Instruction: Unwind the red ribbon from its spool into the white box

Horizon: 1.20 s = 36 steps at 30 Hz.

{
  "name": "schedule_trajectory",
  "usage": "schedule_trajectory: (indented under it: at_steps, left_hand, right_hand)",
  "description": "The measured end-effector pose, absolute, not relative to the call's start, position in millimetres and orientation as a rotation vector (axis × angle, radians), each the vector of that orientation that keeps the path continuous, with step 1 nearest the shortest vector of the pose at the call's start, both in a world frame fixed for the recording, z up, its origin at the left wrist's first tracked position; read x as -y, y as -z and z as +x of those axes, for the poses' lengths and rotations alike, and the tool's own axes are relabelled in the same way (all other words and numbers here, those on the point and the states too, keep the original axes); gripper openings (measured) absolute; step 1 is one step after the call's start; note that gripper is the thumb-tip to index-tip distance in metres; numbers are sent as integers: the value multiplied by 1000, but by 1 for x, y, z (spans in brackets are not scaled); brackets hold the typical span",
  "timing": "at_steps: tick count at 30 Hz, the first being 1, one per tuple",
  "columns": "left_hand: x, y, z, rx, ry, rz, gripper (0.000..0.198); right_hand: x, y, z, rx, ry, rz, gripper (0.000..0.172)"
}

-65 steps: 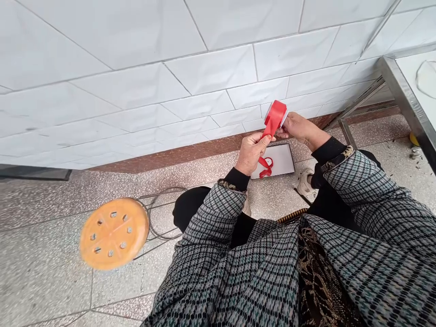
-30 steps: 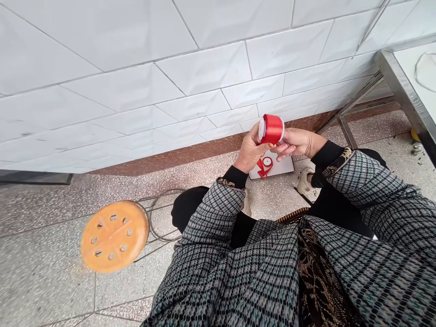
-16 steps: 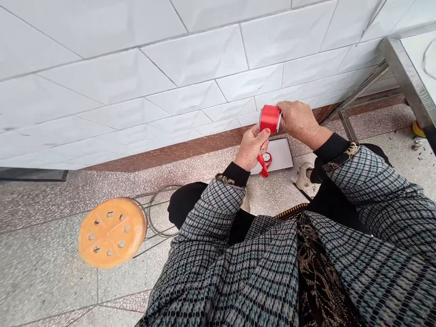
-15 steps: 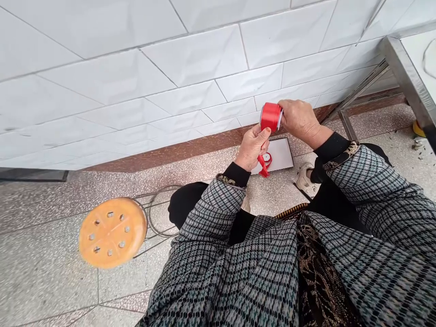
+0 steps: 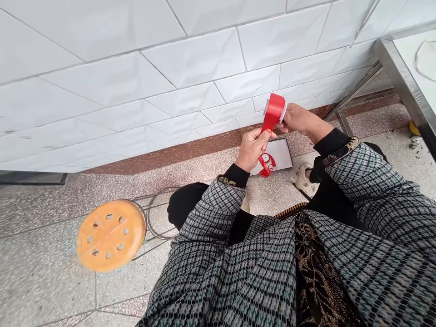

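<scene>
A spool of red ribbon with pale end discs is held up in front of the tiled wall. My right hand grips it from the right side, fingers partly hidden at the spool's end. Just below, my left hand pinches the ribbon between thumb and fingers where a flat length runs down off the spool. Under my left hand a loose, curled tail of red ribbon hangs over a white, dark-edged board or shallow box on the floor.
An orange round stool with a holed seat and wire legs is at my left. A metal-framed table stands on the right. White tiled wall runs ahead; something yellow lies on the floor at far right.
The spool has risen slightly and away from my left hand, so a stretch of ribbon now shows between them. My right hand has shifted a little lower along the spool's side.
</scene>
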<state>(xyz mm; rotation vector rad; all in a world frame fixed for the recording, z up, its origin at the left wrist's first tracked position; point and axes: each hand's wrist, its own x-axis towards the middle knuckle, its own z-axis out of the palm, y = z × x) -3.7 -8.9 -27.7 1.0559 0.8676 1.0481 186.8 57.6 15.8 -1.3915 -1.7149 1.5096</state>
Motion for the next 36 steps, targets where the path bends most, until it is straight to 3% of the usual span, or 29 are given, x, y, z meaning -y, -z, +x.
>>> schedule_trajectory:
  at_steps: [10, 15, 18, 21, 26, 29, 33, 36]
  left_hand:
    - [0, 42, -4, -864, -1146, 1094, 58]
    - [-4, 50, -10, -757, -1136, 1125, 90]
    - [-4, 47, -14, -734, -1110, 1117, 95]
    - [0, 38, -13, -799, -1085, 1030, 82]
    - [6, 24, -10, -890, -1048, 885, 61]
    - [6, 24, -7, -862, -1017, 880, 59]
    - [7, 24, -5, -851, -1029, 880, 54]
    - [7, 20, -5, -842, -1029, 882, 56]
  right_hand:
    - [-55, -4, 185, 1476, -2114, -930, 58]
    - [-49, 8, 183, 1479, -2485, -670, 55]
    - [-44, 8, 179, 1488, -2520, -659, 54]
    - [-43, -2, 177, 1602, -2255, -988, 52]
    - [-46, -20, 179, 2036, -1063, -1494, 26]
    - [-47, -21, 179, 2245, -615, -1554, 15]
    - [-48, -19, 180, 2251, -460, -1636, 19]
    - [-48, -21, 181, 2164, -642, -1592, 18]
